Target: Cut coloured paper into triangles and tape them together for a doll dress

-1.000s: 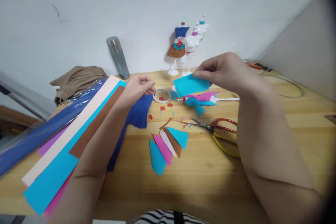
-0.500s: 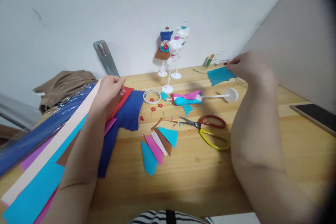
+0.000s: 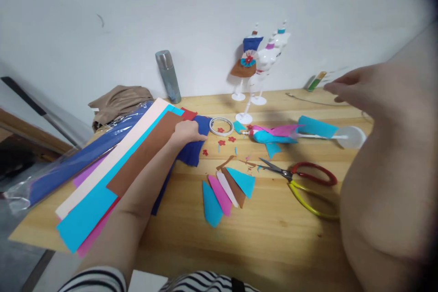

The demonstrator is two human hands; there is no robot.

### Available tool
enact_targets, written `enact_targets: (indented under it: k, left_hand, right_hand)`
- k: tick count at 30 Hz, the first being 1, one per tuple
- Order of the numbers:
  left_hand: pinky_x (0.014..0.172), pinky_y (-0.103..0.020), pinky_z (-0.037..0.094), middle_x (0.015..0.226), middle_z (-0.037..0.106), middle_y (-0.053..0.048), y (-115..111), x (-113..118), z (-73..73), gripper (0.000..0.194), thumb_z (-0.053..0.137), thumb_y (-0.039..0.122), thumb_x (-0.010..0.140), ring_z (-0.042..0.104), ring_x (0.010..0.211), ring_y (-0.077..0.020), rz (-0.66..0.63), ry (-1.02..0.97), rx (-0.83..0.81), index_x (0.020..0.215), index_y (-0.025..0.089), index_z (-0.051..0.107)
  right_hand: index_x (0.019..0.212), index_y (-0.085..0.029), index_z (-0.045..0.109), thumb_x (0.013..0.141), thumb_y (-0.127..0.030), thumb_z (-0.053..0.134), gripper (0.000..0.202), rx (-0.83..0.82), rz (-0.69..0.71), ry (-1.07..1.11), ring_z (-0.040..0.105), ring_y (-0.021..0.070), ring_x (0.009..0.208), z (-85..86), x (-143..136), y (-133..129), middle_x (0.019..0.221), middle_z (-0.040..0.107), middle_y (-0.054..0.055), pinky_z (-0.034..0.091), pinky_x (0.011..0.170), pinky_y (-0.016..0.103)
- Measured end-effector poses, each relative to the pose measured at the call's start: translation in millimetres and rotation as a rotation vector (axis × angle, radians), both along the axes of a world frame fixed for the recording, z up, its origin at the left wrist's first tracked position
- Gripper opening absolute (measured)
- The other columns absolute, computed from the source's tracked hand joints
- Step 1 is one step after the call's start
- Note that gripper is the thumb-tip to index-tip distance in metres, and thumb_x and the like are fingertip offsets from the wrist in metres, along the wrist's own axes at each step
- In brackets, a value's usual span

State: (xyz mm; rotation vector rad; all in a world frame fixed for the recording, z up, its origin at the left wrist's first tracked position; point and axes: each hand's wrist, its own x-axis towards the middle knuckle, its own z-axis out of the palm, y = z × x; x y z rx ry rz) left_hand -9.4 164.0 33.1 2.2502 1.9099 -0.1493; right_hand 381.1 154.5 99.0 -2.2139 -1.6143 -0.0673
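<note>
My left hand point(image 3: 189, 133) lies on the right end of a fanned stack of coloured strips, with its fingers closed over the brown strip point(image 3: 147, 153). Partly under it are a red piece point(image 3: 189, 113) and a dark blue piece point(image 3: 190, 155). My right hand point(image 3: 356, 84) hovers at the right above the table, fingers stretched out and nothing in them. Below it a turquoise piece point(image 3: 316, 127) rests across the white stand of a small dress form point(image 3: 273, 134) lying on its side, wrapped in turquoise and pink.
Open scissors point(image 3: 290, 175) lie mid-table beside several cut wedges point(image 3: 222, 196). Behind are a tape roll point(image 3: 221, 126), red flowers point(image 3: 221, 143) and upright dress forms point(image 3: 251, 61). A flask point(image 3: 168, 75), brown cloth point(image 3: 123, 100) and glue stick point(image 3: 316, 81) stand or lie near the wall.
My right hand has let go of the turquoise piece, which now lies over the fallen dress form's stand. My left hand has moved down onto the brown strip. The view has swung left.
</note>
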Motion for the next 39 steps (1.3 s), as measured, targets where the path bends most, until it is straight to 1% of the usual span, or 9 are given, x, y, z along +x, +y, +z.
enact_targets:
  k: [3, 8, 11, 13, 18, 22, 28, 34, 39]
  left_hand:
    - [0.095, -0.039, 0.055, 0.115, 0.079, -0.023, -2, 5, -2.4, 0.033, 0.078, 0.043, 0.082, 0.073, 0.117, -0.0397, 0.011, -0.031, 0.016, 0.1, 0.016, 0.079]
    - [0.077, -0.031, 0.052, 0.076, 0.073, -0.011, 11, -15, 10.0, 0.004, 0.076, 0.021, 0.073, 0.073, 0.089, -0.0289, 0.039, -0.152, 0.081, 0.072, 0.02, 0.072]
    - [0.065, -0.029, 0.045, 0.059, 0.059, -0.004, 18, -39, 28.4, 0.027, 0.072, 0.02, 0.073, 0.061, 0.066, -0.0208, 0.058, -0.271, 0.116, 0.052, 0.022, 0.055]
    - [0.058, -0.028, 0.041, 0.052, 0.052, -0.001, 17, -55, 43.1, 0.031, 0.07, 0.021, 0.073, 0.053, 0.057, -0.0167, 0.127, -0.484, 0.101, 0.048, 0.022, 0.05]
    - [0.058, -0.024, 0.045, 0.057, 0.053, 0.001, 1, -87, 75.0, 0.025, 0.075, 0.022, 0.073, 0.05, 0.056, -0.012, 0.29, -0.793, 0.157, 0.056, 0.019, 0.056]
    - [0.054, -0.021, 0.039, 0.053, 0.045, 0.004, -10, -103, 88.0, 0.031, 0.072, 0.018, 0.077, 0.042, 0.052, -0.0091, 0.405, -0.882, 0.239, 0.055, 0.019, 0.05]
    - [0.051, -0.02, 0.035, 0.052, 0.041, 0.006, -11, -107, 88.7, 0.035, 0.069, 0.018, 0.082, 0.04, 0.05, -0.0082, 0.433, -0.847, 0.225, 0.055, 0.019, 0.047]
    - [0.051, -0.021, 0.034, 0.049, 0.042, 0.006, -2, -79, 73.1, 0.037, 0.064, 0.014, 0.091, 0.041, 0.048, -0.0073, 0.344, -0.78, 0.095, 0.058, 0.018, 0.049]
    - [0.061, -0.024, 0.049, 0.068, 0.072, -0.005, 4, -63, 62.4, 0.028, 0.058, 0.017, 0.1, 0.064, 0.058, -0.012, 0.285, -0.742, -0.124, 0.074, 0.013, 0.066]
  right_hand:
    - [0.105, -0.017, 0.083, 0.098, -0.027, 0.068, 0.019, -0.006, -0.038, 0.202, 0.065, 0.0197, 0.078, 26.7, -35, -24, 0.087, 0.08, 0.015, 0.048, 0.074, 0.041]
    - [0.095, -0.02, 0.081, 0.097, -0.025, 0.071, 0.012, 0.028, 0.099, 0.265, 0.071, 0.0209, 0.083, 41.1, -70, -46, 0.081, 0.079, 0.011, 0.049, 0.077, 0.041]
    - [0.098, -0.02, 0.082, 0.098, -0.026, 0.072, 0.012, 0.014, 0.149, 0.284, 0.07, 0.0179, 0.077, 42.4, -79, -52, 0.08, 0.079, 0.011, 0.048, 0.073, 0.038]
    - [0.098, -0.021, 0.083, 0.097, -0.025, 0.073, 0.011, 0.02, 0.184, 0.272, 0.068, 0.0171, 0.074, 43.2, -85, -55, 0.078, 0.078, 0.01, 0.047, 0.071, 0.038]
    - [0.092, -0.022, 0.083, 0.094, -0.022, 0.074, 0.01, 0.025, 0.29, 0.204, 0.064, 0.0167, 0.066, 41.1, -95, -56, 0.07, 0.075, 0.007, 0.043, 0.067, 0.037]
    - [0.09, -0.021, 0.082, 0.093, -0.023, 0.076, 0.007, 0.004, 0.312, 0.128, 0.066, 0.0184, 0.066, 35.0, -98, -51, 0.066, 0.073, 0.005, 0.043, 0.07, 0.037]
    - [0.091, -0.023, 0.082, 0.092, -0.025, 0.073, 0.01, -0.06, 0.389, 0.057, 0.066, 0.0192, 0.066, 28.0, -108, -49, 0.068, 0.074, 0.002, 0.042, 0.068, 0.035]
    - [0.094, -0.024, 0.082, 0.091, -0.028, 0.067, 0.016, -0.095, 0.464, -0.011, 0.06, 0.0186, 0.064, 25.8, -118, -53, 0.065, 0.069, 0.0, 0.038, 0.063, 0.033]
    - [0.089, -0.024, 0.08, 0.089, -0.032, 0.064, 0.017, -0.102, 0.534, -0.064, 0.058, 0.0194, 0.062, 20.1, -122, -50, 0.067, 0.069, 0.001, 0.038, 0.064, 0.034]
